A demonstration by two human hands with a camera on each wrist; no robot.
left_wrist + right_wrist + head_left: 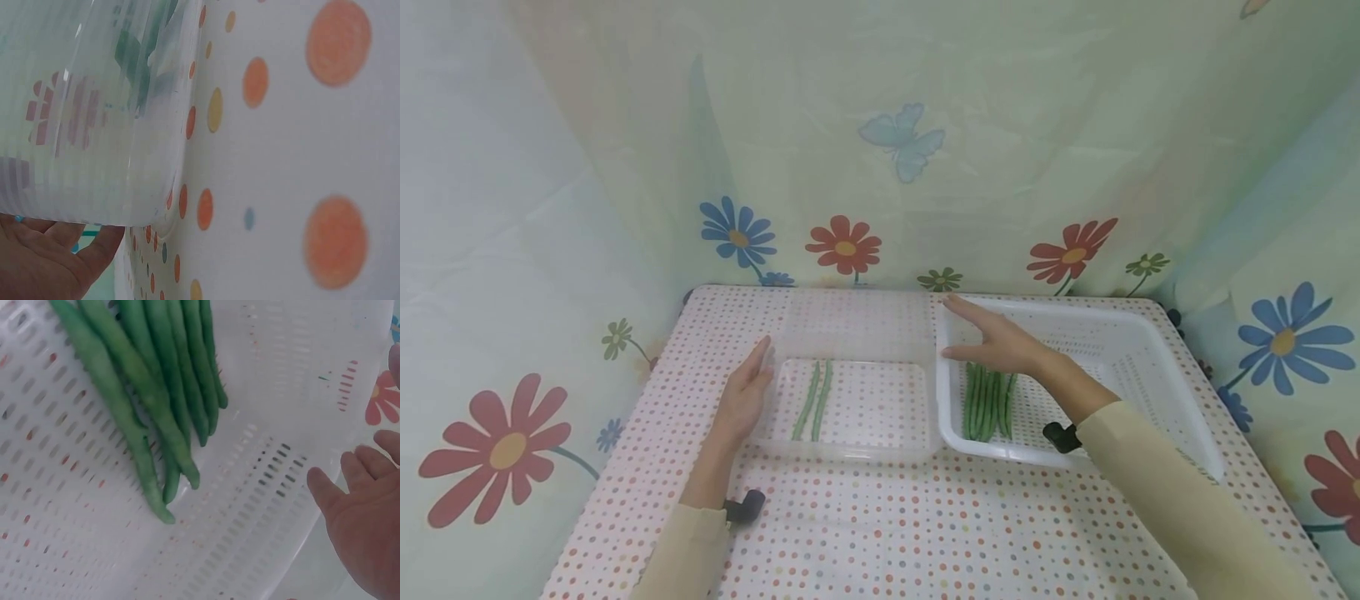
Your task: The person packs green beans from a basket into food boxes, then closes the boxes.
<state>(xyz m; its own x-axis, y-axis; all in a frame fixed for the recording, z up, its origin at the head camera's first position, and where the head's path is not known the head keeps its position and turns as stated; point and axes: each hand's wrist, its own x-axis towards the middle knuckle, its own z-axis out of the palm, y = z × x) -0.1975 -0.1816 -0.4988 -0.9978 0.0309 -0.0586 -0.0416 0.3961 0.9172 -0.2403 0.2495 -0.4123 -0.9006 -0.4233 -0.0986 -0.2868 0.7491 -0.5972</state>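
A clear plastic container [865, 455] stands on the table with two long green beans [807, 402] lying in it. My left hand [743, 398] is at its left side, fingers extended; the left wrist view has this hand [56, 262] right at the ribbed container wall [75, 162]. To the right, a white perforated basket [992, 451] holds several green beans [988, 404] side by side along its left part. Above the basket's left rim, my right hand [996, 337] spreads its thumb and fingers. In the right wrist view that hand [365, 519] is empty, apart from the beans [159, 394].
Basket and container stand side by side, close together. A dotted cloth [880, 533] covers the table, whose back edge meets a flowered curtain [1000, 167]. More curtain hangs at the left and right. A small black device [745, 507] sits at the left wrist.
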